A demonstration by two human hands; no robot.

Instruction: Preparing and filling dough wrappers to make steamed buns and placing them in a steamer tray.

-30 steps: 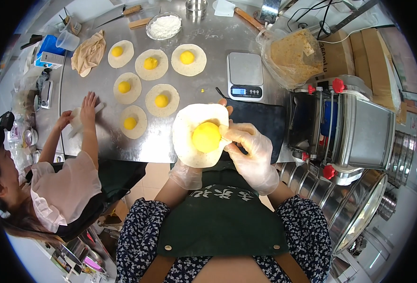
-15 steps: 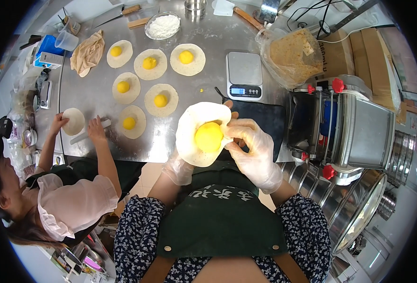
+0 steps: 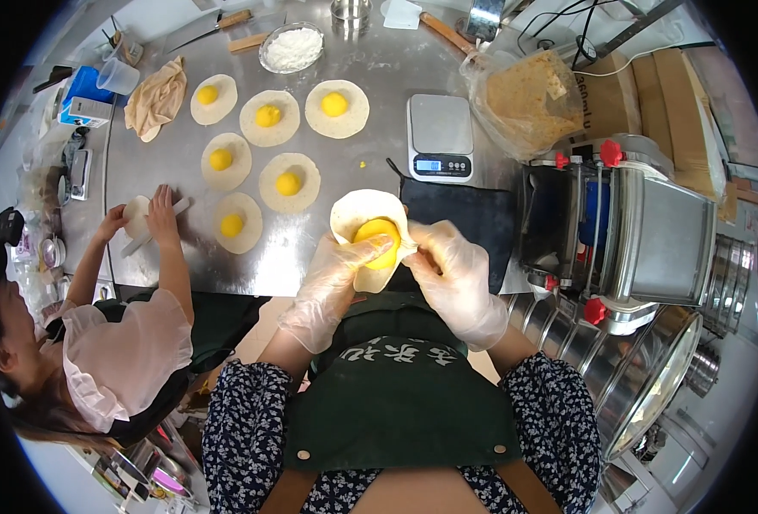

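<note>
Both my hands wear clear plastic gloves and hold one dough wrapper [image 3: 353, 211] in front of my apron. In the wrapper sits a yellow filling ball [image 3: 377, 230]. My left hand [image 3: 332, 278] grips the wrapper from the left, its thumb lying across the ball. At the right edge my right hand [image 3: 447, 274] pinches the dough into a gathered fold between thumb and fingers. The fingers under the wrapper are hidden. Farther off to the left, several flat dough rounds, such as one wrapper [image 3: 302, 199], lie on the steel table, each with a yellow ball.
A digital scale [image 3: 441, 137] stands beyond my hands, by a dark cloth [image 3: 460, 218]. At right are a bag of crumbly filling [image 3: 529, 103] and a metal machine [image 3: 662, 236]. A bowl of flour [image 3: 292, 49] is at the back. Left, a co-worker's hands [image 3: 161, 218] roll dough with a pin.
My left hand has come round from beneath the wrapper, its thumb now on the yellow ball. The dough is folded up more closely around the filling. The co-worker's hands have moved over their dough.
</note>
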